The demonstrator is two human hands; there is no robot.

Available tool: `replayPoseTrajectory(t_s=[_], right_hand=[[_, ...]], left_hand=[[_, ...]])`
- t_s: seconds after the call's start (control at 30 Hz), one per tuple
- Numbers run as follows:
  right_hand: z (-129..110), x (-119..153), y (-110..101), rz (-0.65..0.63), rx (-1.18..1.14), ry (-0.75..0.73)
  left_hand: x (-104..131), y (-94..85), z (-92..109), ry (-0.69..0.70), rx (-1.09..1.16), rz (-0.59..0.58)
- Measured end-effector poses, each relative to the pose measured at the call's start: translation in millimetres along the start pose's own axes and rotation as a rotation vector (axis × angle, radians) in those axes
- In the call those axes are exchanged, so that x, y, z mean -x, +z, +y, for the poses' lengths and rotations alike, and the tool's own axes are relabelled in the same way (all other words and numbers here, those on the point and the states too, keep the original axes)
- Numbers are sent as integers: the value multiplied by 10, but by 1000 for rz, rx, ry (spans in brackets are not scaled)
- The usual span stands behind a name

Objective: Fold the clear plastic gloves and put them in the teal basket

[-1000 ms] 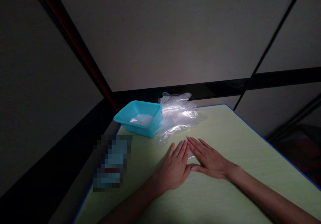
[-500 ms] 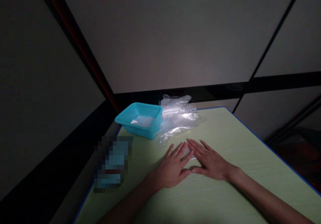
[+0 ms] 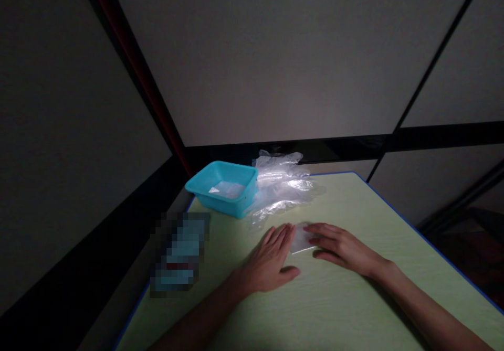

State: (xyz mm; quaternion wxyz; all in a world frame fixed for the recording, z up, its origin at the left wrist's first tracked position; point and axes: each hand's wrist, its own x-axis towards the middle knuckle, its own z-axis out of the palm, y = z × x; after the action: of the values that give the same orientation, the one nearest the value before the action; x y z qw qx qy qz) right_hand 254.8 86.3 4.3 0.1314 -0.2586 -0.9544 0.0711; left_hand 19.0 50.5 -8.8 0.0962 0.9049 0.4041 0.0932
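A small, flat, folded piece of clear plastic [image 3: 301, 240] lies on the table between my hands. It looks like the same film as the gloves behind it. My left hand [image 3: 271, 261] rests flat along its left edge, fingers stretched out and thumb apart. Over its right edge, my right hand [image 3: 340, 247] bends its fingers lightly with the thumb held away, fingertips on or just above the plastic. Beyond them lies a loose spread of clear disposable gloves [image 3: 281, 185]. A turquoise plastic basket [image 3: 220, 204] stands beside the gloves, with folded clear plastic [image 3: 230, 189] inside.
The pale green table [image 3: 354, 309] has a blue edge. A blurred-out, bluish flat item [image 3: 179, 254] lies at its left side. Large grey panels [image 3: 275, 62] with dark strips rise behind the table. Dark, unclear things sit beyond the right edge.
My right hand has slid right and its fingers have bent, uncovering more of the folded plastic. My left fingers have drawn closer together. The view has shifted slightly.
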Motion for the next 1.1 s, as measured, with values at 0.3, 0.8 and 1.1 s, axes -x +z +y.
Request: replayPoseTrajectory(t_s=[0.3, 0.8, 1.1], right_hand=[[-19, -88, 150, 164, 140, -86], [-151, -178, 216, 467, -1134, 534], [-249, -210, 215, 442, -1102, 528]], left_hand=[[-2, 29, -1, 4, 15, 32], [-231, 148, 26, -318, 1152, 388], [-247, 92, -1, -363, 1392, 412]])
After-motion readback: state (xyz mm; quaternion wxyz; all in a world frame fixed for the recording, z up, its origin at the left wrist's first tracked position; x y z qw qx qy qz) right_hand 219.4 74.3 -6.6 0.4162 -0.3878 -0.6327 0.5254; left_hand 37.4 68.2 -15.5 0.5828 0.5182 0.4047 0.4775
